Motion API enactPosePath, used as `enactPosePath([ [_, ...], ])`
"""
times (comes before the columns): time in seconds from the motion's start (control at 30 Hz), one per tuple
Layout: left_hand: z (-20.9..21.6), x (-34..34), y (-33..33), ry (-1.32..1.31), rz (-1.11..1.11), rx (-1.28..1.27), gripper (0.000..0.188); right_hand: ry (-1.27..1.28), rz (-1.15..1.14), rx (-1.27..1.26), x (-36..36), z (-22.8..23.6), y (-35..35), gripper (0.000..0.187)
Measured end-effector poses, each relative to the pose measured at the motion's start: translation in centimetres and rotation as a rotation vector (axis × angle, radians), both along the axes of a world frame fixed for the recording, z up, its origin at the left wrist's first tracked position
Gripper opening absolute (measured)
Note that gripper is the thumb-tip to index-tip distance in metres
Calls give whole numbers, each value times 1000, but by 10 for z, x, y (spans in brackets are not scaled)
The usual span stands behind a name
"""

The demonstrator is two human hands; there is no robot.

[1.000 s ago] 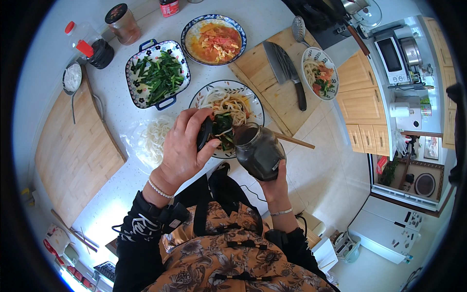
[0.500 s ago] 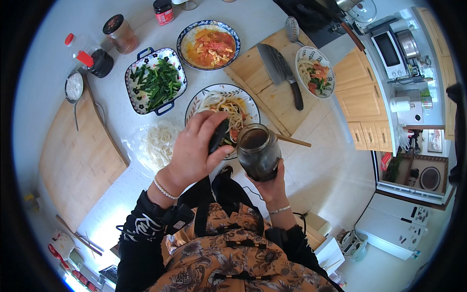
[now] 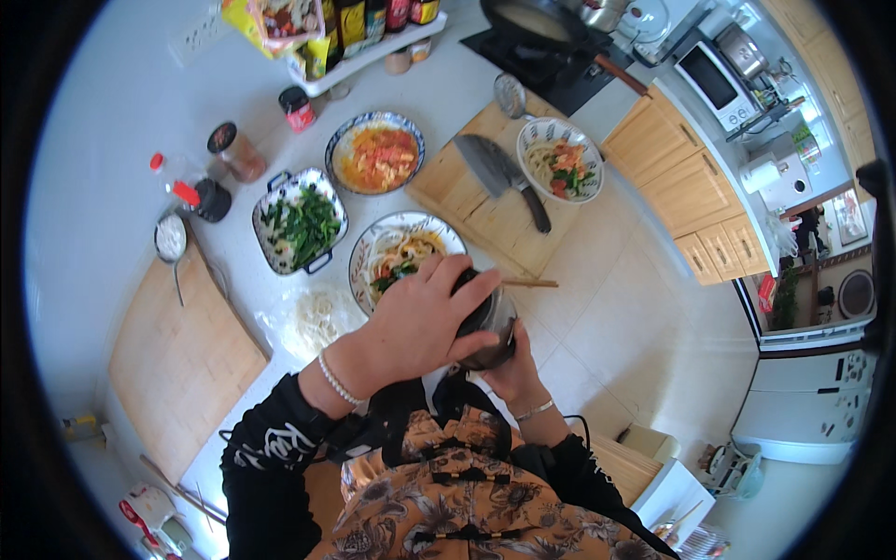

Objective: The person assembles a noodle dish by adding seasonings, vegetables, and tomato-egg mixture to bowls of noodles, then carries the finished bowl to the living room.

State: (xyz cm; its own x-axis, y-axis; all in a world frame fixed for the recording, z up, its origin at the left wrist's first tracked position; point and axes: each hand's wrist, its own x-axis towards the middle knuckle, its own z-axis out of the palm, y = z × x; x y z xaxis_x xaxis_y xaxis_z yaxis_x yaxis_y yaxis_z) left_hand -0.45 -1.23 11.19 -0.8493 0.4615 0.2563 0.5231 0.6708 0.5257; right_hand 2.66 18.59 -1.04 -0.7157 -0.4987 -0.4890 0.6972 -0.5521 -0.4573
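My right hand (image 3: 516,373) holds a dark glass jar (image 3: 495,347) from below, its fingers wrapped round the base. Over the jar's mouth, my left hand (image 3: 397,327) grips a black lid (image 3: 464,282); whether it is seated is hidden by the fingers. Just beyond my hands, a patterned plate (image 3: 356,261) bears noodles with sauce and greens, partly covered by my left hand. Chopsticks (image 3: 534,283) stick out to the right behind the jar. White noodles (image 3: 317,317) lie in clear plastic to the left of my left wrist.
Chopped greens (image 3: 303,227) fill a square dish, beside a plate of tomato and egg (image 3: 378,159). A cleaver (image 3: 483,166) and an oval bowl (image 3: 598,173) rest on a cutting board (image 3: 439,191). Left stands a larger board (image 3: 177,364); a wok (image 3: 532,23) sits far back.
My left hand has brought the lid from beside the jar onto its mouth. The view has shifted, so the wok and a shelf of condiments now show at the back.
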Motion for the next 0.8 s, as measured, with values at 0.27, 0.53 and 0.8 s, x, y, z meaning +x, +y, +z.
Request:
enactPosePath([
  [0.27, 55, 14, 4, 251, -273, -97, 53, 73, 156, -224, 0, 16, 5, 69],
  [0.53, 66, 14, -19, 299, -116, -88, 49, 137, 243, -217, -18, 43, -24, 78],
  [0.8, 64, -26, -99, 342, 168, -211, 50, 70, 186, -292, -75, 52, -117, 41],
])
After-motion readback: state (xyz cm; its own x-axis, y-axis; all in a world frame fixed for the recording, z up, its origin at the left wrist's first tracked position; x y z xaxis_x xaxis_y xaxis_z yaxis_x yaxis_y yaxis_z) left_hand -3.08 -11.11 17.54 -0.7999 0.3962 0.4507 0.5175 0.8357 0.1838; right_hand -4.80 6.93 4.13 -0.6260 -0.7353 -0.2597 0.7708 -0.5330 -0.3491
